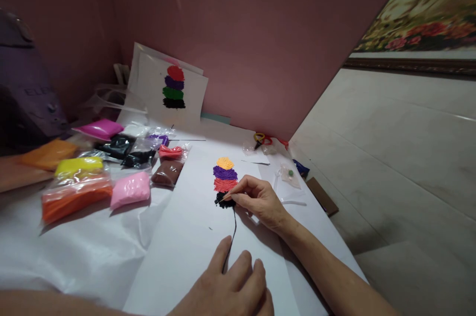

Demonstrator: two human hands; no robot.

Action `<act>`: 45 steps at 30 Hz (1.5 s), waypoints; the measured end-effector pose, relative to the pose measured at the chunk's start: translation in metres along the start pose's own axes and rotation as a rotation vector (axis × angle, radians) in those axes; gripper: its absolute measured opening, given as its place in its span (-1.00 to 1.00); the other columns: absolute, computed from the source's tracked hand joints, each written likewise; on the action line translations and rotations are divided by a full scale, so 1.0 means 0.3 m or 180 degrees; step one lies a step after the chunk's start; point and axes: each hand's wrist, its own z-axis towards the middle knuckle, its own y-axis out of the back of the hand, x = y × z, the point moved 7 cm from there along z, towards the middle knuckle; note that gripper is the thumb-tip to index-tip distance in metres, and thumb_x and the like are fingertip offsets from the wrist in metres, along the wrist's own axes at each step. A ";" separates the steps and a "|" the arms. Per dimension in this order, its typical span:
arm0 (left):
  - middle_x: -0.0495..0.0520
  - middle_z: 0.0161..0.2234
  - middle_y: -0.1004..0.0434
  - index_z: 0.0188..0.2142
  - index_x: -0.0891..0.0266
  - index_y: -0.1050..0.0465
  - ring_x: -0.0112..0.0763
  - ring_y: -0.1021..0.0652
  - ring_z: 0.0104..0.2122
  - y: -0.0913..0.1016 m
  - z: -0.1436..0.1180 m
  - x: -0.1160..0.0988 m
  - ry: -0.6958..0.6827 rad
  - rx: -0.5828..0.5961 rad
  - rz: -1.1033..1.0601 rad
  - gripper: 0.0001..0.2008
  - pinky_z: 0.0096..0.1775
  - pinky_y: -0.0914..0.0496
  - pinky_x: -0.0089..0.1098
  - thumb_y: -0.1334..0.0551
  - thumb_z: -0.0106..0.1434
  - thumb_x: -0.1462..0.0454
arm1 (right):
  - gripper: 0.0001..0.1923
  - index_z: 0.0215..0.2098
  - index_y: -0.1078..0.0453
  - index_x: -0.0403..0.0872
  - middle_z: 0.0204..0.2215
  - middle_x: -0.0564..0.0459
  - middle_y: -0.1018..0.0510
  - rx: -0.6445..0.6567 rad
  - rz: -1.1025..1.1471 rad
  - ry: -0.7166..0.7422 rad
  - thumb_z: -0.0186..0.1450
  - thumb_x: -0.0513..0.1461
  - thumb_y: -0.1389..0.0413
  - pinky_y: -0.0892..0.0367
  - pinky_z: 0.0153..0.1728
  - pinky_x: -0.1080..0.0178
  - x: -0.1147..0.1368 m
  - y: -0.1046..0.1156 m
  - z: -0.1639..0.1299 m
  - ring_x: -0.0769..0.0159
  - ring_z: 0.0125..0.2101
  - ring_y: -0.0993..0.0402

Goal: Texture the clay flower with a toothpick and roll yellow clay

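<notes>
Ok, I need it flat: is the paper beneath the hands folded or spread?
Spread: the white paper lies flat, no fold in view.

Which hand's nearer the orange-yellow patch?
Right. The right hand, pinching a thin stick, is below and right of the orange-yellow patch; the left hand is farther down the sheet.

One left hand [232,284], one right hand [262,204] and one thin stick [224,198] show. Four coloured patches [225,173] sit on the flat sheet [186,236], four on the propped sheet [148,83]. Overlapping packets [131,189] number at least nine.
</notes>
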 end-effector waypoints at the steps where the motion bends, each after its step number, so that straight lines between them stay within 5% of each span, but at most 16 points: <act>1: 0.01 -0.34 -0.47 -0.36 0.20 -0.40 -0.25 -0.38 -0.38 0.001 0.000 0.000 -0.0001 -0.0026 -0.0009 -0.90 -0.07 -0.25 -0.05 -0.16 0.31 0.34 | -0.94 -0.45 -0.46 -0.06 -0.41 0.01 -0.67 0.0011 0.0001 -0.0013 0.16 -0.26 -0.26 -0.46 -0.33 0.24 0.000 -0.002 -0.001 0.31 -0.37 -0.58; 4: 0.01 -0.34 -0.47 -0.36 0.20 -0.40 -0.26 -0.38 -0.38 0.003 0.000 0.001 0.0000 -0.0040 -0.0012 -0.90 -0.07 -0.25 -0.05 -0.17 0.31 0.34 | -0.93 -0.45 -0.47 -0.07 -0.42 0.02 -0.67 0.0030 0.0059 -0.0018 0.15 -0.26 -0.27 -0.47 -0.28 0.22 0.004 -0.006 -0.002 0.29 -0.34 -0.59; 9: 0.02 -0.30 -0.49 -0.33 0.20 -0.41 -0.27 -0.39 -0.35 0.003 0.002 0.004 0.0018 0.0091 -0.0045 -0.90 -0.06 -0.27 -0.09 -0.18 0.35 0.30 | -0.93 -0.47 -0.42 -0.08 -0.45 0.02 -0.66 -0.0294 -0.0114 -0.0089 0.11 -0.27 -0.23 -0.20 -0.70 0.42 0.004 0.024 -0.001 0.43 -0.59 -0.41; 12: 0.02 -0.31 -0.49 -0.33 0.21 -0.41 -0.28 -0.40 -0.35 0.004 0.002 0.003 0.0014 0.0102 -0.0045 -0.90 -0.07 -0.28 -0.09 -0.18 0.35 0.31 | -0.94 -0.50 -0.39 -0.08 -0.47 0.01 -0.65 -0.0344 -0.0183 -0.0155 0.09 -0.29 -0.21 -0.11 -0.75 0.45 0.002 0.031 0.000 0.46 -0.64 -0.32; 26: 0.00 -0.33 -0.47 -0.35 0.20 -0.39 -0.28 -0.38 -0.37 0.007 0.004 0.006 0.0020 0.0017 -0.0030 -0.91 -0.07 -0.25 -0.08 -0.18 0.32 0.33 | -0.95 -0.50 -0.42 -0.07 -0.47 0.03 -0.64 -0.0161 -0.0161 0.0001 0.09 -0.33 -0.18 -0.14 -0.70 0.42 0.010 0.013 0.001 0.43 -0.56 -0.43; 45: 0.01 -0.32 -0.46 -0.35 0.20 -0.39 -0.27 -0.38 -0.36 0.003 0.005 0.003 0.0004 0.0005 0.0037 -0.91 -0.07 -0.26 -0.08 -0.21 0.32 0.29 | -0.94 -0.45 -0.46 -0.07 -0.43 0.02 -0.67 -0.0030 -0.0050 -0.0018 0.15 -0.27 -0.25 -0.46 -0.38 0.27 0.006 0.001 0.000 0.29 -0.37 -0.59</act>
